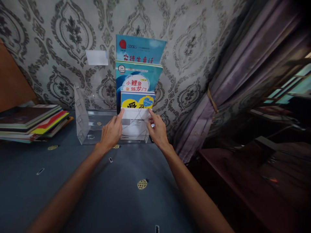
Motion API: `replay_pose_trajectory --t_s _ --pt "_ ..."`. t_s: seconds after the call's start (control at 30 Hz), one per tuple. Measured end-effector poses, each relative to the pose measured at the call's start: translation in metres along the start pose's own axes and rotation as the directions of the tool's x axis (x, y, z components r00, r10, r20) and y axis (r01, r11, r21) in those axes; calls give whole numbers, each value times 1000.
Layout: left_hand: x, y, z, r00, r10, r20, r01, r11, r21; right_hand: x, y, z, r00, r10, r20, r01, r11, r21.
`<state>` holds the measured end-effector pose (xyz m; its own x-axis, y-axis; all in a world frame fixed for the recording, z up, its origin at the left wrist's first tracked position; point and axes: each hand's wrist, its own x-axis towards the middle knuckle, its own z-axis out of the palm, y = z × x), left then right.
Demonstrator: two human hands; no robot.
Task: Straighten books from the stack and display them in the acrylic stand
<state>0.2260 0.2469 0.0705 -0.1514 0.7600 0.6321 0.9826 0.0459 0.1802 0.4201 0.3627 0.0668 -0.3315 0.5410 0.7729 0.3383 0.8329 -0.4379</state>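
The left hand [112, 131] and right hand [157, 129] grip opposite edges of a white booklet [134, 124], standing in the front slot of a clear acrylic rack [84, 124] on the blue table [97, 194]. Three colourful books [138, 74] rise behind it. A stack of books [31, 123] lies far left.

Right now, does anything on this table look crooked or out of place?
Nothing stands out. Both hands, left hand and right hand, hold a white booklet upright in the clear acrylic rack; the book stack at left is slightly fanned.
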Motion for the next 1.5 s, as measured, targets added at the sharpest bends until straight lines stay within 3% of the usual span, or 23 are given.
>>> replay_pose_trajectory --t_s 0.53,1.2,1.5 --pt "0 -3 0 998 -29 62 27 999 35 0 1 0 999 37 30 -37 999 -9" --pt "0 3 -11 997 48 -61 -53 996 -72 6 -11 -15 999 33 -12 -32 999 36" --pt "1 3 -13 998 49 -49 -52 997 -58 6 -11 -13 1000 19 -14 -19 999 31"
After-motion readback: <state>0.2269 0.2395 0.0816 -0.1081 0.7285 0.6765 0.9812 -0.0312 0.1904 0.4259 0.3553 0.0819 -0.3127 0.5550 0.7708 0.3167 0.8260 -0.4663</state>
